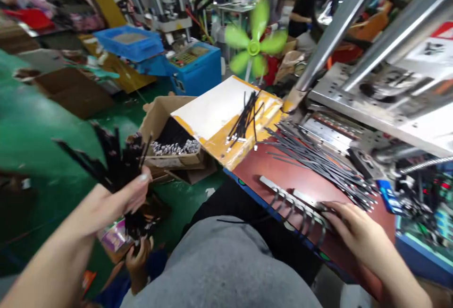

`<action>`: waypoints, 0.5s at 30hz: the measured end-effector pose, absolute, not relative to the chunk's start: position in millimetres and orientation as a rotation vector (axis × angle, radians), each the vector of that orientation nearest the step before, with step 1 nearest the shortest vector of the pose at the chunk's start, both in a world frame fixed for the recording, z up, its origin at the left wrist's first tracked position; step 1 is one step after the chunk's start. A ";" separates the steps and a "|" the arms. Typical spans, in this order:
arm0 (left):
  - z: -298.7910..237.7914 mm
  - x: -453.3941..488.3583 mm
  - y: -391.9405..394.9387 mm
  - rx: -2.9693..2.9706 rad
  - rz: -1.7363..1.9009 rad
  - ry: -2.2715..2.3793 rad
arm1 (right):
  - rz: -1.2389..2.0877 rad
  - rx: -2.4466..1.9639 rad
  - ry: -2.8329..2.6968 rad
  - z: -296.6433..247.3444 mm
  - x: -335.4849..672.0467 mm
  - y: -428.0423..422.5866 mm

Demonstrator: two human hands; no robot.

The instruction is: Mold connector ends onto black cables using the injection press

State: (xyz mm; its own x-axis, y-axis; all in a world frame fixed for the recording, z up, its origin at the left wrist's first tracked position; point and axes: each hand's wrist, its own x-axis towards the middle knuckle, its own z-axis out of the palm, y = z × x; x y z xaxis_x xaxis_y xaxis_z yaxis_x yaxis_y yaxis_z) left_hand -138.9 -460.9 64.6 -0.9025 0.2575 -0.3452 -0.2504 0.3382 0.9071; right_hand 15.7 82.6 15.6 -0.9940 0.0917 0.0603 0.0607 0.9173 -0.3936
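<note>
My left hand [122,199] is closed round a bundle of black cables [109,157], held out over the floor at the left. Another person's hand [139,253] is just under the bundle's lower end. On the red-brown tabletop [255,164], my right hand [348,223] has its fingers closed at the right end of a slotted metal bar [283,192]. Several black cables curve over this bar and hang past the table's front edge. A shorter metal strip [304,198] lies behind it, its right end partly hidden by my fingers.
Loose black cables [318,157] lie behind my right hand, before a press [375,109] with steel columns. More cables [246,119] rest on a yellow-edged white board [215,105]. A carton [177,159] of cables stands left of it. A green fan [253,47] is behind.
</note>
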 end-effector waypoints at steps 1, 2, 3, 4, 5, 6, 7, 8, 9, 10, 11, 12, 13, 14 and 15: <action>85.5 -153.5 -448.7 0.072 1.675 2.085 | 0.634 -0.102 -2.975 9.8 18.7 77.0; 105.5 -169.8 -434.3 0.130 1.746 2.002 | 0.626 -0.098 -2.941 5.0 20.8 71.6; 123.8 -188.0 -417.5 0.177 1.800 1.918 | 0.605 -0.093 -2.894 0.7 22.4 66.9; 139.4 -208.2 -398.5 0.230 1.842 1.830 | 0.585 -0.080 -2.846 -3.2 23.9 63.1; 151.5 -230.1 -376.9 0.269 1.867 1.757 | 0.568 -0.062 -2.799 -6.9 25.2 60.4; 159.5 -253.2 -352.9 0.301 1.883 1.696 | 0.556 -0.046 -2.759 -10.3 26.3 58.7; 162.9 -276.8 -326.7 0.304 1.902 1.653 | 0.543 -0.036 -2.727 -13.4 27.3 57.7; 161.4 -300.2 -298.8 0.283 1.903 1.610 | 0.525 -0.036 -2.706 -15.8 28.2 57.1; 154.9 -322.7 -270.0 0.244 1.899 1.569 | 0.499 -0.051 -2.696 -17.4 29.3 56.6; 144.0 -343.6 -241.5 0.198 1.880 1.549 | 0.469 -0.079 -2.696 -18.0 30.6 55.8; 129.5 -362.1 -214.5 0.153 1.855 1.583 | 0.437 -0.112 -2.692 -17.6 32.6 54.5; 112.5 -378.0 -190.3 0.113 1.832 1.669 | 0.409 -0.146 -2.689 -16.2 35.3 52.6; 94.2 -390.8 -170.1 0.076 1.802 1.785 | 0.390 -0.175 -2.686 -14.2 38.8 50.0; 76.0 -400.6 -154.8 0.050 1.781 1.890 | 0.385 -0.198 -2.688 -11.7 43.0 46.8; 58.9 -407.6 -144.8 0.029 1.769 1.960 | 0.386 -0.216 -2.694 -9.2 47.6 43.1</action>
State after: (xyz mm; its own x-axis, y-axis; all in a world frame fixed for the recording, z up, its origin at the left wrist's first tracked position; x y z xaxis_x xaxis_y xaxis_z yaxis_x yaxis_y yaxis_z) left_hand -407.6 -144.8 58.9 -0.8768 0.3372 -0.3427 -0.3063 0.1575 0.9388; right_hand 47.6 43.1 -9.2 -0.9043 0.2059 0.3738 0.0928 0.9498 -0.2987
